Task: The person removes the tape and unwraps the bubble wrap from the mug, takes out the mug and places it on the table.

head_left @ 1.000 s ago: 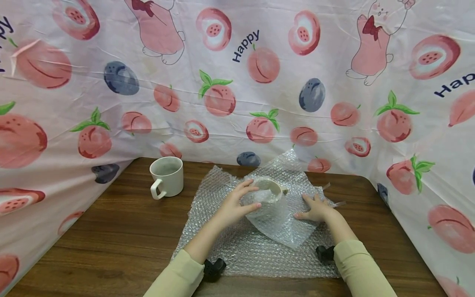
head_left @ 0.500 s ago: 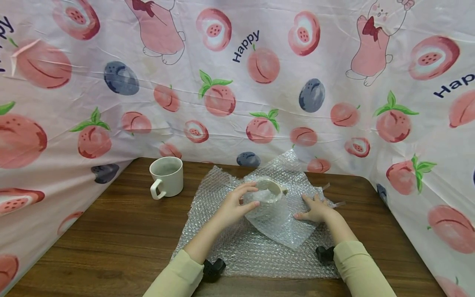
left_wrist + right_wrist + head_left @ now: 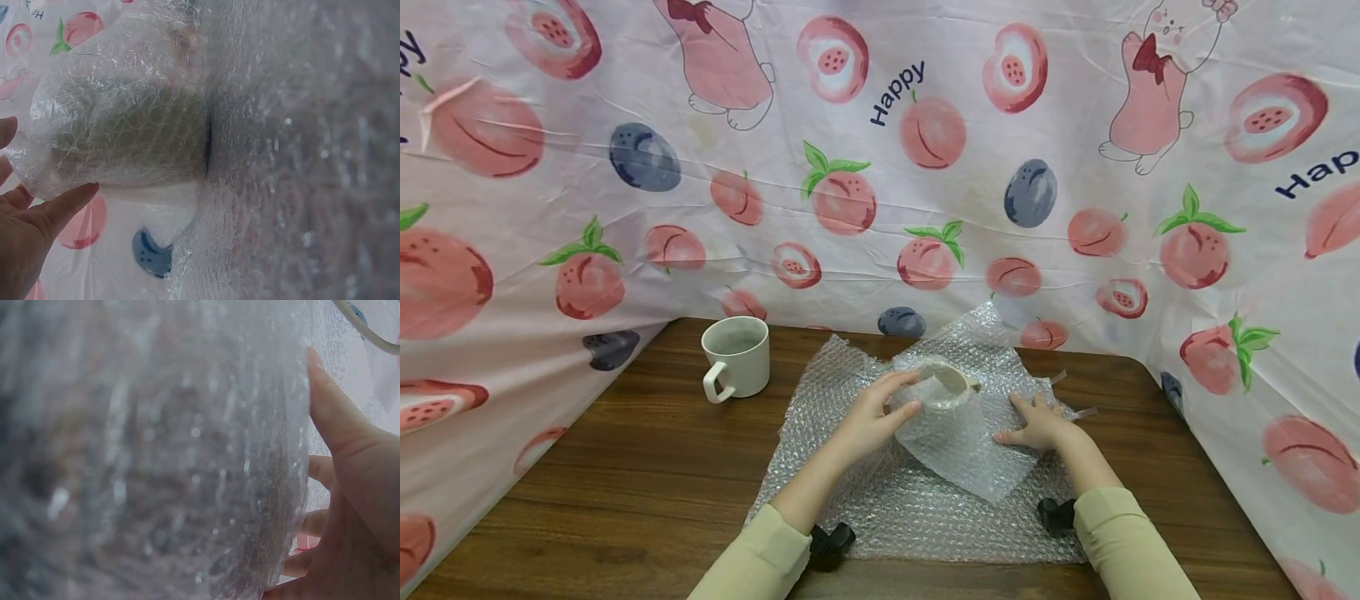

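An off-white mug (image 3: 973, 384), partly covered by bubble wrap (image 3: 955, 454), stands upright with its handle side to the right. My left hand (image 3: 874, 417) holds its wrapped left side, thumb and fingers curved about the film near the rim. In the left wrist view the thumb (image 3: 78, 199) touches the wrap, and the mug shows greenish through the bubbles. My right hand (image 3: 1041, 423) rests with spread fingers on the bubble wrap right of the mug. In the right wrist view the blurred wrap hides much; a pale curved band (image 3: 370, 334) shows at top right.
A second white mug (image 3: 741, 358) stands unwrapped at the back left, handle toward the front. The bubble wrap sheet lies across the wooden table (image 3: 647, 467). Clear tape strips (image 3: 1084, 412) stick out at its right edge. A fruit-print curtain (image 3: 970, 225) hangs around the table.
My left hand has drawn slightly down and left, its fingertips lower at the mug's rim. The film over the mug's opening has shifted a little. My right hand has stayed in place.
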The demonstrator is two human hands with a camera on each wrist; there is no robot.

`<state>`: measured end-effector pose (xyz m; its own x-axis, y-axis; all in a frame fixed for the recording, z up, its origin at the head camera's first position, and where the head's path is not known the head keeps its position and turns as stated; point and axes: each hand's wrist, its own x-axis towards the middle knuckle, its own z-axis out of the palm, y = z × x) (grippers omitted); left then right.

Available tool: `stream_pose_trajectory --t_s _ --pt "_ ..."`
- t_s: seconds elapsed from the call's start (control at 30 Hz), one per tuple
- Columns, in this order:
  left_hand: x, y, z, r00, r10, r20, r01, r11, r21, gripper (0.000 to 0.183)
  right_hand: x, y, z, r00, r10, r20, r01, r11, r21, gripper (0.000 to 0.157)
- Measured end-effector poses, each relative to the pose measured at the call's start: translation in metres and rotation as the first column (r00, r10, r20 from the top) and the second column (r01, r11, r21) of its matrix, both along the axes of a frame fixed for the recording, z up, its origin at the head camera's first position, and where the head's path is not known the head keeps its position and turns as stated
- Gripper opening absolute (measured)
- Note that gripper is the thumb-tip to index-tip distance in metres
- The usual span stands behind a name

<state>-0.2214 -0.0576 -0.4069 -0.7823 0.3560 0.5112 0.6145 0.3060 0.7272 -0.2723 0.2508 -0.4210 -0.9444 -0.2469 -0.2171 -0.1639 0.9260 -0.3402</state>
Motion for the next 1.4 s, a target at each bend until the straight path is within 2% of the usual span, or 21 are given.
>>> stream_pose_trajectory --t_s 0.13,0.43,0.57,0.8,0.93,1.07,1.27,1.4 --pt "0.000 0.000 -0.001 0.999 -0.009 -0.033 0.009 1.000 -0.022 0.036 0.000 0.000 0.000 1.000 -0.001 -0.001 0.001 1.000 0.001 0.101" --pt "0.001 -0.001 -0.003 0.999 -0.029 -0.036 0.030 1.000 0.010 0.033 0.000 0.001 -0.001 1.000 -0.001 0.000 0.001 1.000 0.001 0.101" --pt "0.003 -0.002 -0.001 0.999 -0.050 -0.008 0.050 0.998 0.033 0.032 -0.001 0.001 -0.002 1.000 -0.004 0.000 0.004 1.000 0.006 0.100" --pt "0.007 -0.007 -0.001 0.999 -0.030 0.041 0.029 0.999 0.013 0.034 -0.002 0.001 -0.005 1.000 -0.003 -0.007 0.003 1.000 0.009 0.101" --pt "0.009 -0.009 -0.001 0.997 -0.049 0.054 0.048 0.998 0.028 0.033 -0.002 0.002 -0.005 1.000 -0.003 -0.005 0.003 1.000 0.009 0.101" --pt "0.010 -0.012 -0.001 0.997 -0.072 0.039 0.070 0.997 0.038 0.033 -0.003 0.002 -0.004 1.000 -0.002 0.000 0.002 1.000 0.014 0.100" --pt "0.013 -0.018 0.002 1.000 -0.012 0.001 0.012 1.000 -0.026 0.042 -0.002 0.002 -0.004 1.000 0.003 0.001 -0.003 1.000 0.010 0.100" --pt "0.014 -0.021 0.003 0.999 -0.007 -0.038 0.004 0.998 -0.066 0.046 -0.002 0.002 -0.004 1.000 0.005 -0.001 -0.005 1.000 0.003 0.100"
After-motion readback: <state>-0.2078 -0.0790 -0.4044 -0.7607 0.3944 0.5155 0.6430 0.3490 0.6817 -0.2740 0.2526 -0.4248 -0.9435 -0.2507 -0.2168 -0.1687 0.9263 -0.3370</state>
